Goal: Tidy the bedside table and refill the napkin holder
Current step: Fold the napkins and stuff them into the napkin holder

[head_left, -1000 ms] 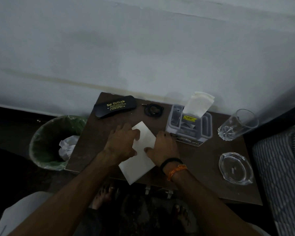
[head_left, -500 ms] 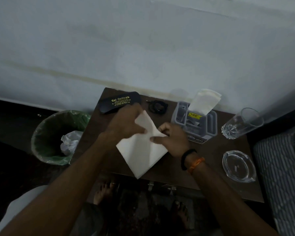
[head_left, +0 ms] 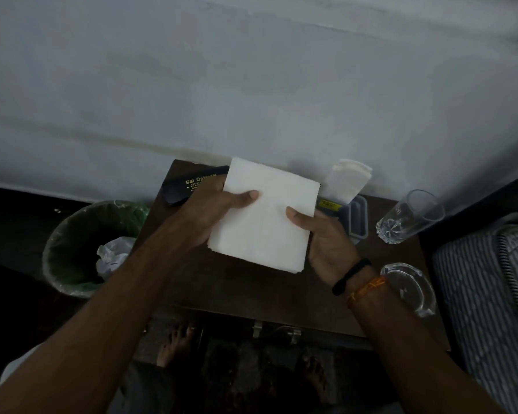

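Your left hand [head_left: 204, 216] and right hand [head_left: 326, 243] each pinch an edge of the napkin stack [head_left: 263, 216], lifted left of the napkin holder [head_left: 355, 216].

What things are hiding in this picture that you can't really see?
Head view only:
- Napkin holder: mostly hidden behind the held napkin and right hand.
- Black glasses case: its lettering is half covered by the left hand.
- Bin: dark inside; only crumpled paper shows.
- Small print on the case: too small to read.
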A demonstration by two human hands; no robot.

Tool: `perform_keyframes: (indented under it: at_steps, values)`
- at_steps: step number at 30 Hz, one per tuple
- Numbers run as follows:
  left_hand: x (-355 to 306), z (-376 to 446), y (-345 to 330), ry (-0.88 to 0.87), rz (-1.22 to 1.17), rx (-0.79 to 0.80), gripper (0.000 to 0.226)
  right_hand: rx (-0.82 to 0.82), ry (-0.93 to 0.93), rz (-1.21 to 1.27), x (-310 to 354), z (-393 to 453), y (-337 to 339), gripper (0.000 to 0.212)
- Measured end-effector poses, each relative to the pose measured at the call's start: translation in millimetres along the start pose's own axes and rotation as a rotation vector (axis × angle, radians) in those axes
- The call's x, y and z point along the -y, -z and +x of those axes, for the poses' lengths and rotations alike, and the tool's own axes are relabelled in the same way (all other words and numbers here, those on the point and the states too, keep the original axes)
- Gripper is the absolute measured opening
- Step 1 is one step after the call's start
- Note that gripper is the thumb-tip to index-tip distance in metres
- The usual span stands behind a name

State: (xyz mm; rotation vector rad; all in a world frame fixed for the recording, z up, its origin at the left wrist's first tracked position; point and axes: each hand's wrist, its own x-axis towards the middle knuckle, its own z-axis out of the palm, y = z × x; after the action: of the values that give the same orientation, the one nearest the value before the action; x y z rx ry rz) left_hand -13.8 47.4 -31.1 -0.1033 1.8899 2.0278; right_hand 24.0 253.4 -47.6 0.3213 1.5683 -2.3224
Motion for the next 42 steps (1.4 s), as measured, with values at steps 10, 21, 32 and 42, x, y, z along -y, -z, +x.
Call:
perform_keyframes:
  at_steps: [10,21,32,42]
  values:
    - [4.9,-2.1,-11.3,0.010,-0.069,0.039,0.032,-0.021,-0.002,0.031,-1.0,-2.8,-5.7,0.047]
    - [0.4,-7.3,-17.1,0.084,-0.130,0.082,0.029,0.065,0.042,0.038,3.8,-1.7,0.4,0.050]
    - [-0.4,-10.4,-13.8,0.068,-0.156,0.179,0.028,0.141,0.003,0.048,15.1,-1.0,6.8,0.029]
    - [-0.6,-11.6,-9.9,0.027,-0.122,0.284,0.033,0.188,0.192,-0.049,20.3,-0.2,11.8,0.005]
